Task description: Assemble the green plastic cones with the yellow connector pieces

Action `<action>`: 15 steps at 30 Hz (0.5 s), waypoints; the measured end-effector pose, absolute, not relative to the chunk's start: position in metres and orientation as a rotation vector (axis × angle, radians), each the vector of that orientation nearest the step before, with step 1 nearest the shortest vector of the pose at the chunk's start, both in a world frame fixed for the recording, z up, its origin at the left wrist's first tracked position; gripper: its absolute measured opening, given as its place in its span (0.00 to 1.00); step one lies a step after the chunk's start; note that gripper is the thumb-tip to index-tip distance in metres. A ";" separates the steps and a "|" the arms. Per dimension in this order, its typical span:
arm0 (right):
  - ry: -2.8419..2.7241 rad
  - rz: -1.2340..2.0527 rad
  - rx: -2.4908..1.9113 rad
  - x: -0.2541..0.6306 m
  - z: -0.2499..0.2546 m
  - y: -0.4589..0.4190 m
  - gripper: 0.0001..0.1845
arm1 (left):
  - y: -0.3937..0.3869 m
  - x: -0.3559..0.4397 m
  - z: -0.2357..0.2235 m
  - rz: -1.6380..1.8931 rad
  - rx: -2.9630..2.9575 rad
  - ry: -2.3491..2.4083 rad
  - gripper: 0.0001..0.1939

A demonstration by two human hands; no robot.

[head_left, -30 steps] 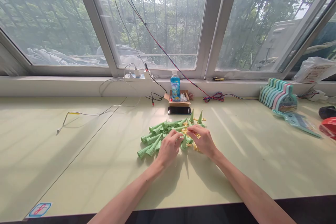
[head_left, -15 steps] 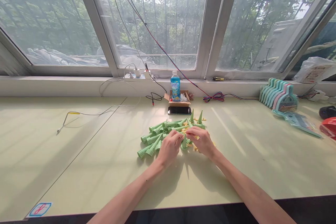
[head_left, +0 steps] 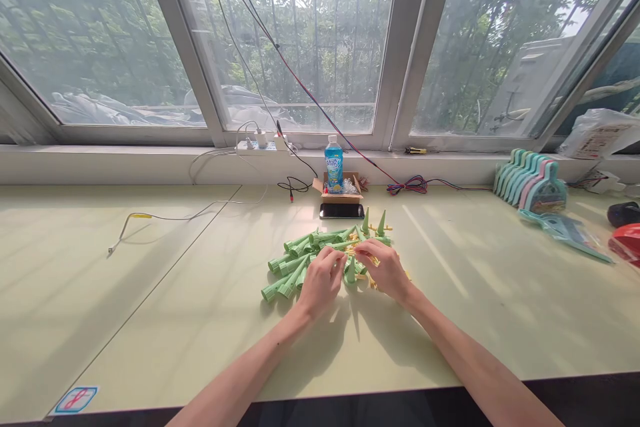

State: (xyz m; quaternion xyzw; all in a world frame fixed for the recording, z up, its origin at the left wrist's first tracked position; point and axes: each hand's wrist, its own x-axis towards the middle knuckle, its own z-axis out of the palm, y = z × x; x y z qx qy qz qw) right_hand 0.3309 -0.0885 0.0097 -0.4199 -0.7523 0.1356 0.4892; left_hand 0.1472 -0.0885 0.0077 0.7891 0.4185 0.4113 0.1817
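Note:
My left hand [head_left: 323, 277] is closed in a pinch at the near side of a pile of green plastic cones [head_left: 295, 263]. Close beside it, my right hand [head_left: 384, 268] also pinches, its fingertips nearly meeting the left ones. What the fingertips hold is too small and covered to make out. An upright green cone [head_left: 351, 271] stands just below and between the hands. Small yellow plastic parts [head_left: 374, 282] lie under and around my right hand. Two more cones [head_left: 381, 223] stand upright behind it, near other yellow pieces.
Behind the pile lie a phone [head_left: 342, 211] and a small cardboard box [head_left: 345, 198] with a blue bottle [head_left: 334, 165]. Cables [head_left: 410, 184] run along the wall. At the right stands a row of pastel paddle-shaped items [head_left: 533, 180]. A thin wire [head_left: 165, 217] lies left.
Both hands stay in nearly the same place, fingertips shifting only slightly. The pile and the upright cones look unmoved.

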 end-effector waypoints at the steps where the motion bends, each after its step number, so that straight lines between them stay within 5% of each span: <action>1: -1.798 0.332 -1.026 0.331 0.010 -0.088 0.09 | -0.089 0.147 0.009 1.169 2.221 1.177 0.14; 15: -1.694 0.389 -1.026 0.333 0.009 -0.088 0.10 | -0.096 0.151 0.010 0.929 2.302 1.103 0.06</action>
